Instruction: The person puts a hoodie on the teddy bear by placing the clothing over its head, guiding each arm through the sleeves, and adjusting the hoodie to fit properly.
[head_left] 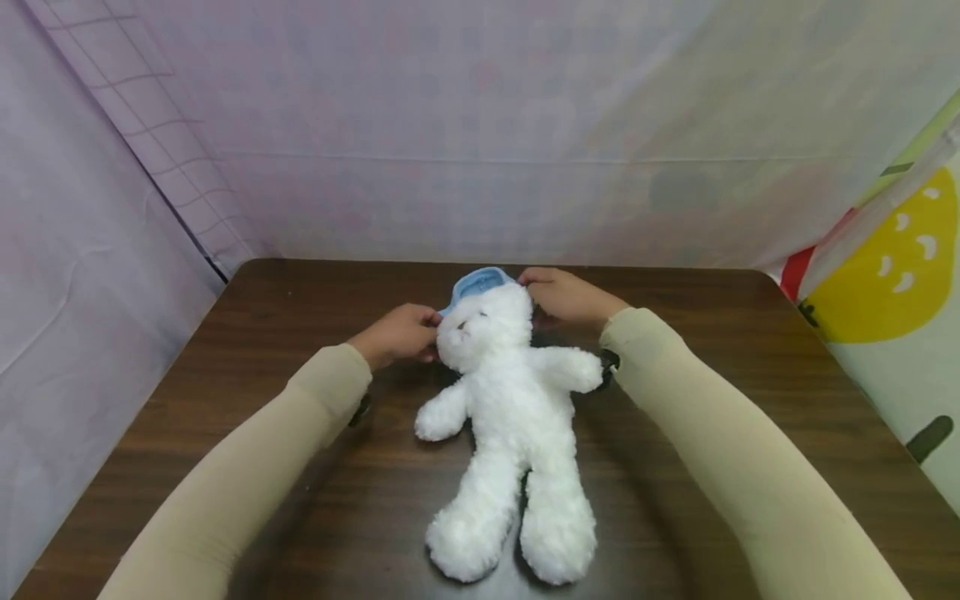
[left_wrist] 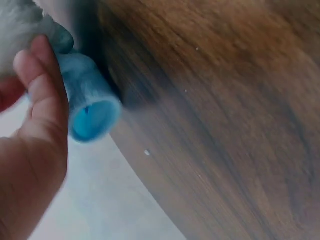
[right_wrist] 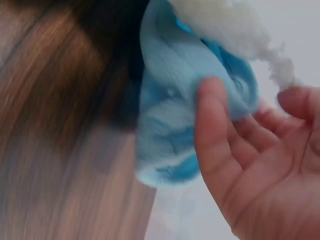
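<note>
A white plush teddy bear (head_left: 517, 408) lies on its back on the table, its head at the far end and its legs towards me. Against the top of its head is a light blue plush hat (head_left: 478, 283), its hollow inside showing. From the left, my left hand (head_left: 401, 333) pinches the hat's edge beside the bear's cheek. My right hand (head_left: 566, 296) grips the opposite edge near the top of the head. In the right wrist view, fingers curl around the folded blue fabric (right_wrist: 175, 85), and the thumb lies by the white fur (right_wrist: 230, 25).
The dark wood-grain table (head_left: 300, 475) ends just beyond the hat. A pale cloth curtain (head_left: 480, 125) hangs behind it and another on the left. On the right is a cloth with a yellow print (head_left: 892, 267).
</note>
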